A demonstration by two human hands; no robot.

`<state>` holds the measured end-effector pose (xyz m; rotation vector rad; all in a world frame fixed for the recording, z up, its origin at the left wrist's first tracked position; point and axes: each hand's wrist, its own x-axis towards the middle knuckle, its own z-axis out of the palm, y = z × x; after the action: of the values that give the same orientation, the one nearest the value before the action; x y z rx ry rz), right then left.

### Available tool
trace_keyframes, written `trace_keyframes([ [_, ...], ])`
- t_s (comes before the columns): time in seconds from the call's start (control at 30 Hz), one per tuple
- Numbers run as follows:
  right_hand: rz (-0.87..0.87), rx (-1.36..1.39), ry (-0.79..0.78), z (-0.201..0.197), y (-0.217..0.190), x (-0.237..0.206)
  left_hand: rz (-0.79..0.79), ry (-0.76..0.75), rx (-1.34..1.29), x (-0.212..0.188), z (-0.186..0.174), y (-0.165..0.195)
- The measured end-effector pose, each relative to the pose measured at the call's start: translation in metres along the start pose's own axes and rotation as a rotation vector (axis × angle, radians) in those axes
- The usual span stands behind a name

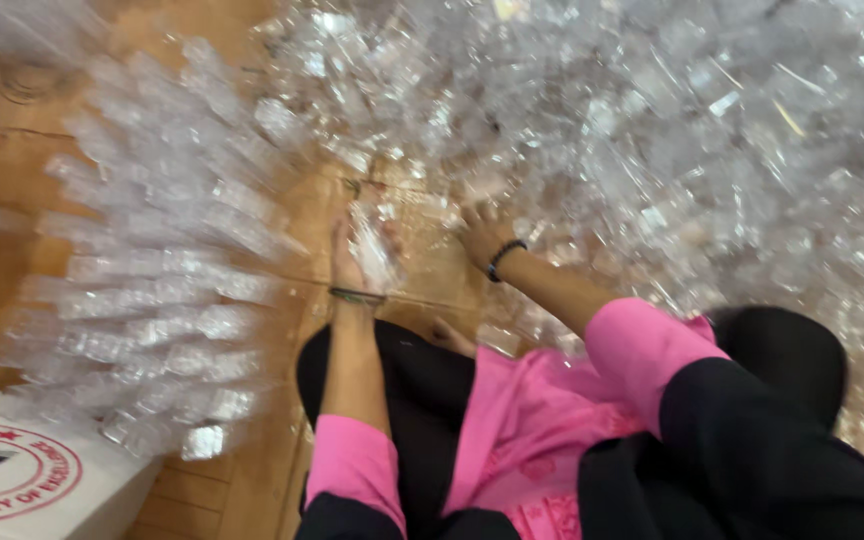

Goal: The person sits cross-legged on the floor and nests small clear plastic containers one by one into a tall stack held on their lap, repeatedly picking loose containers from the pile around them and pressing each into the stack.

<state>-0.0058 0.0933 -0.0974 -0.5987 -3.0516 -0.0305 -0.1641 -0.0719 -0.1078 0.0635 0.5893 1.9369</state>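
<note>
Both hands are working on the wooden floor. I'm cupping clear plastic pieces in my left hand; my right hand is reaching into the loose pile, grip unclear.

A loose heap of clear plastic pieces fills the upper right of the frame, and stacked rows of clear pieces block the left. Between them, bare wooden floor leaves a narrow lane at centre. A white box closes the lower left corner.

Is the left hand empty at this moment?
No, the left hand is closed around a small bunch of clear plastic pieces, held just above the wooden floor.
</note>
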Motion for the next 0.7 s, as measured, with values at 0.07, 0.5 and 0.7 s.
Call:
trace_keyframes([
  [0.07, 0.018, -0.134, -0.301, 0.009, 0.006, 0.010, -0.054, -0.174, 0.027, 0.011, -0.005, 0.000],
  [0.5, -0.113, 1.325, -0.070, -0.038, 0.091, 0.018, -0.283, -0.245, 0.152, 0.012, 0.006, -0.016],
  [0.7, -0.312, 0.793, -0.615, -0.081, 0.093, 0.052, -0.001, -0.224, 1.076, 0.009, 0.003, -0.041],
])
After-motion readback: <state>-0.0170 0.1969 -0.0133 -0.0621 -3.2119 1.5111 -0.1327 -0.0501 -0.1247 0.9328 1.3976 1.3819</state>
